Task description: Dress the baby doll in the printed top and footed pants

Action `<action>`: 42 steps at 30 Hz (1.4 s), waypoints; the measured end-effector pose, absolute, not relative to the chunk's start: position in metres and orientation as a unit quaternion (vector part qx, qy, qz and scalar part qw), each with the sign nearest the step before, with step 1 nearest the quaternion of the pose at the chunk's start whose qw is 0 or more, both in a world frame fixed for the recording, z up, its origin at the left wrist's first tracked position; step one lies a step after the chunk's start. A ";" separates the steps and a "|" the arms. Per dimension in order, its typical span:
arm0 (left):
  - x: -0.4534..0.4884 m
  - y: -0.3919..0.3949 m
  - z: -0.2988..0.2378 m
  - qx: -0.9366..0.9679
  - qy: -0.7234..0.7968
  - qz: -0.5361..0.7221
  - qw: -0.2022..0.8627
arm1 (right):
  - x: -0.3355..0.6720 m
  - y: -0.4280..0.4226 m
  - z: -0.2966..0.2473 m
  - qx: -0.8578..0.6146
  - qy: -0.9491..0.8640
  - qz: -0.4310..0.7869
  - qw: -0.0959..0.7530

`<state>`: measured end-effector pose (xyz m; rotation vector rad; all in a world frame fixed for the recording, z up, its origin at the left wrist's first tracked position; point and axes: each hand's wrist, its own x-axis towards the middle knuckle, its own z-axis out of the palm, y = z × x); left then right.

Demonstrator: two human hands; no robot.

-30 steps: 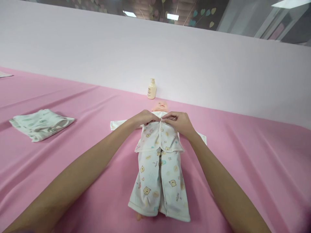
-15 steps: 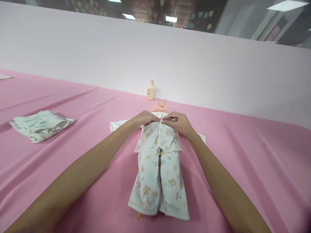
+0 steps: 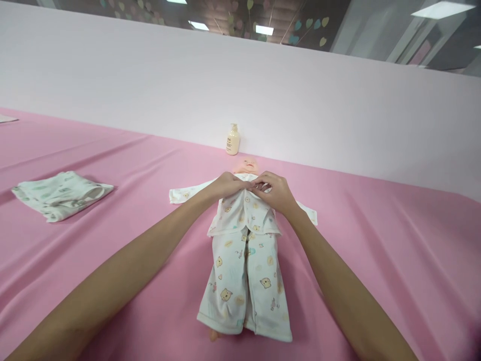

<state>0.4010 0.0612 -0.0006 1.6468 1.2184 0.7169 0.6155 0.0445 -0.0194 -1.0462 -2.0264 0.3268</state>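
A baby doll (image 3: pixel 248 165) lies on its back, its head toward the wall. It wears a white bear-print jacket (image 3: pixel 233 215) and matching trousers (image 3: pixel 229 286). At the upper chest, my left hand (image 3: pixel 230 185) pinches one front edge of the jacket. My right hand (image 3: pixel 273 190) meets it there, thumb and fingertips closed on the other edge. The fingertips of both hands touch, and whatever fastening lies between them is hidden. Below them the two front edges run side by side and part at the hem. One foot of the doll peeks out under the left trouser leg.
A cream pump bottle (image 3: pixel 233 140) stands behind the doll's head, close to the white wall (image 3: pixel 150 80). Folded white cloth with a green print (image 3: pixel 62 195) lies at left on the pink cover (image 3: pixel 150 311). Part of a pale item (image 3: pixel 6 119) shows at the far left edge.
My hands have come closer together at the jacket's chest, the left shifting slightly right. The jacket front sits a little flatter. The doll and bottle stay in place.
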 end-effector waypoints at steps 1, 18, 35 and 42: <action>0.402 0.061 -0.002 0.680 0.497 0.291 0.454 | 0.616 0.045 -0.020 -0.409 -0.806 0.126 0.408; 0.397 0.071 -0.010 0.627 0.468 0.305 0.542 | 0.615 0.048 -0.035 -0.389 -0.782 0.135 0.468; 0.398 0.061 -0.001 0.640 0.445 0.312 0.542 | 0.609 0.046 -0.042 -0.446 -0.722 0.180 0.497; 0.398 0.065 -0.006 0.652 0.471 0.300 0.512 | 0.609 0.047 -0.042 -0.466 -0.699 0.232 0.491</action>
